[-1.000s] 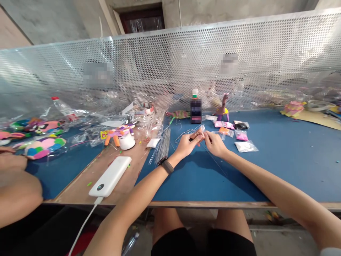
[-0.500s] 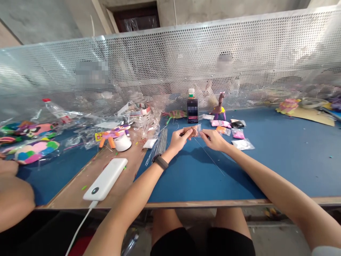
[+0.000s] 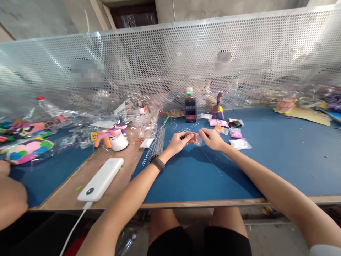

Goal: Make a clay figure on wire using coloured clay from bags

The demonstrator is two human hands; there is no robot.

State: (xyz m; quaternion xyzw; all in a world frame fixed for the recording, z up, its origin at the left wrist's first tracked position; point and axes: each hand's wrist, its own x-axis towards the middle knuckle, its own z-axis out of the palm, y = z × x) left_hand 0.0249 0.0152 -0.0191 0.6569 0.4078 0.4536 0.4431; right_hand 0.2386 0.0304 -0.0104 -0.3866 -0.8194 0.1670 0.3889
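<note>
A small clear bag of brown clay is held between my two hands over the blue table. My left hand grips its left side, thumb on top. At the bag's right edge, my right hand pinches the clear plastic. A thin wire lies on the table beneath, slanting toward me. Left of my hands rests a bundle of straight wires. Close on the right are an orange clay packet, a pink packet and a white packet.
A dark-labelled bottle and a long-necked clay animal stand before the perforated metal screen. On the left lie a white power bank, an orange-and-purple clay figure and crumpled plastic. Another person's arm rests at far left.
The brown clay bag has tipped a little and sits slightly lower, with more of its clear edge showing by my right hand. The whole view has shifted slightly.
</note>
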